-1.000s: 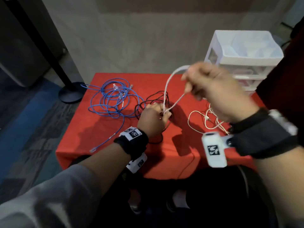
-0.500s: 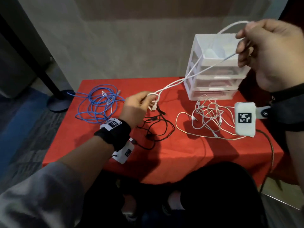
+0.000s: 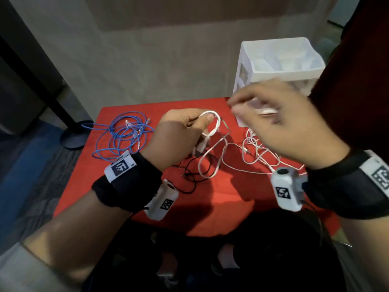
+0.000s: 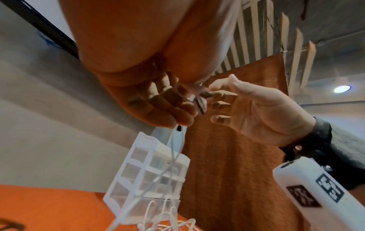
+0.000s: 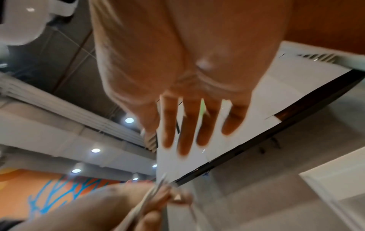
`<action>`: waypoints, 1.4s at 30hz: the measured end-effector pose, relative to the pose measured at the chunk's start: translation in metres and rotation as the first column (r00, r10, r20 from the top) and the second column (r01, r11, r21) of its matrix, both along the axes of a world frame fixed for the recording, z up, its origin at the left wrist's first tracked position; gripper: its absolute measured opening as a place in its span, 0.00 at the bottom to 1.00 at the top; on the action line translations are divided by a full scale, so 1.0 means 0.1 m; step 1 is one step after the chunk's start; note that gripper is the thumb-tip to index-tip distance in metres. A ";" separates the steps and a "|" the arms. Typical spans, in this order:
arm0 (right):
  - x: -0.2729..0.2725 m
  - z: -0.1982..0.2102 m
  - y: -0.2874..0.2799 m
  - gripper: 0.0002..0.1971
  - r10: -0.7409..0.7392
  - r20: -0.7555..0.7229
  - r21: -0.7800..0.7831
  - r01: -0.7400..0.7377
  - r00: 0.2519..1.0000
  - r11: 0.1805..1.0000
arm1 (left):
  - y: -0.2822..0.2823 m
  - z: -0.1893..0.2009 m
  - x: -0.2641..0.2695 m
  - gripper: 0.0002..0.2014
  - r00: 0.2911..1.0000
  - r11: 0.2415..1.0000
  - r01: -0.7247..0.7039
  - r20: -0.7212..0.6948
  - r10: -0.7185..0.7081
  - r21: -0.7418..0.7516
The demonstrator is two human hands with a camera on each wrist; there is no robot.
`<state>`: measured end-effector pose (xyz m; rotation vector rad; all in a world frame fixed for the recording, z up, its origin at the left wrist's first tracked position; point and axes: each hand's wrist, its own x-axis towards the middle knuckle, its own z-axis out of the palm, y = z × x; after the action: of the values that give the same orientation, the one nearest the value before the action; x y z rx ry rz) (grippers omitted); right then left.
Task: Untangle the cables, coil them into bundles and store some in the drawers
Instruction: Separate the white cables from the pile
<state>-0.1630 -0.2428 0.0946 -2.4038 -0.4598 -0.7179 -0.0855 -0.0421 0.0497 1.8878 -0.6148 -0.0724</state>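
My left hand point(image 3: 205, 120) pinches a loop of thick white cable point(image 3: 216, 128) above the red table point(image 3: 117, 186); the rest of that cable hangs slack down to the cloth. My right hand point(image 3: 237, 108), blurred, hovers just right of the loop with its fingers spread and holds nothing. In the left wrist view my right hand's fingertips point(image 4: 219, 93) nearly meet the cable point(image 4: 201, 104) in my left hand point(image 4: 177, 109). The right wrist view shows straight fingers point(image 5: 187, 132) over the cable point(image 5: 150, 195).
A blue cable point(image 3: 124, 133) lies loosely heaped at the table's back left. A thin black cable point(image 3: 189, 178) sprawls in the middle, with a tangle of thin white cables point(image 3: 259, 152) to its right. The white drawer unit point(image 3: 273, 60) stands at the back right.
My right hand has let go of the white cable it held high on the right and has come down and left to my left hand. The taut cable now hangs slack.
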 end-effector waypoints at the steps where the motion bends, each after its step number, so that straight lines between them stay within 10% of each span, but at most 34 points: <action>1: 0.00 -0.03 0.07 0.08 0.038 -0.095 0.007 -0.038 0.995 0.999 | -0.03 0.02 -0.03 0.12 1.000 1.000 0.001 -0.023 -0.001 -0.029; 13: -0.01 -0.22 0.03 0.14 0.274 -0.441 0.384 -0.096 0.855 0.918 | 0.04 0.07 -0.26 0.15 0.911 0.946 0.081 -0.361 -0.198 -0.315; 29: -0.07 -0.32 0.12 0.07 0.363 -0.404 0.516 -0.118 0.839 0.848 | 0.06 0.05 -0.41 0.09 0.888 0.924 0.096 -0.387 -0.247 -0.371; 37: 0.00 -0.39 0.09 0.09 0.426 -0.354 0.803 0.038 0.832 0.594 | 0.30 0.00 -0.35 0.19 0.561 0.710 0.227 -0.507 -0.655 -0.667; 42: 0.02 -0.45 0.12 0.04 0.466 -0.375 0.851 0.098 0.801 0.516 | 0.29 -0.08 -0.35 0.22 0.648 0.745 0.218 -0.478 -0.594 -0.631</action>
<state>-0.1612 -0.2306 0.0497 -1.4391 -0.0610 -0.0110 -0.1210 -0.0134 0.0418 1.0221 -0.4963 -0.7844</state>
